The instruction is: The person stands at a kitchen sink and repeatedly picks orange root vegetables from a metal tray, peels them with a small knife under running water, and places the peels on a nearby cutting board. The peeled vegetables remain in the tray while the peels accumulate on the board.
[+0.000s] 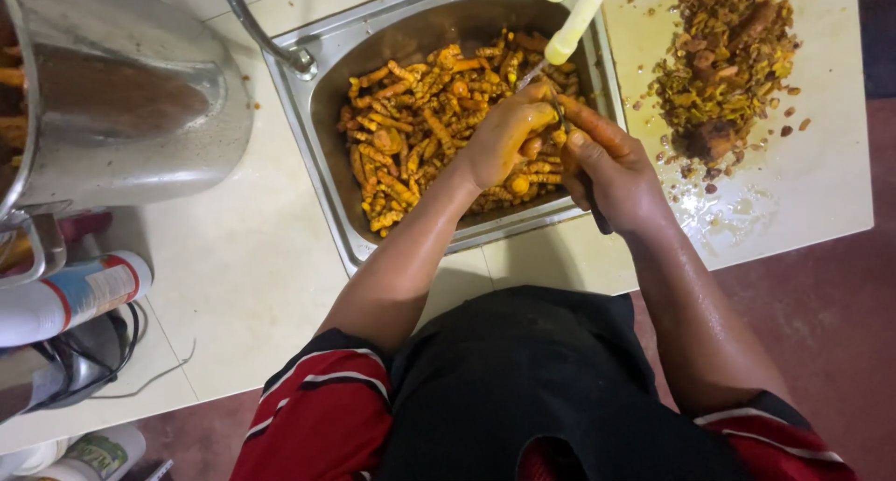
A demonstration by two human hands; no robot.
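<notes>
Works at a steel sink (327,164) sunk into a pale counter (252,276). Closes the left hand (499,140) around one orange turmeric root (539,147), fingers curled tight, just above the heap of roots (420,136) in the basin. Wraps the right hand (616,178) firmly around a dark-handled knife (595,215), thumb pressed along the root, blade hard to make out between the two hands.

Looks partway through, judging by the pile of brown peelings (723,61) already on the counter to the right, and by a few orange pieces glimpsed inside the big metal pot (121,98) at far left. Leaves plenty in the basin, heaped from wall to wall; cannot tell how many of those are scraped.

Keeps both hands inside the sink's rim, directly under a white tap spout (579,19), with little headroom there. Finds bare counter between sink and pot, and more wet, speckled counter below the peelings, close to its right and near edges. Crowds the near-left corner with a spray can (75,294) and dark cables.
</notes>
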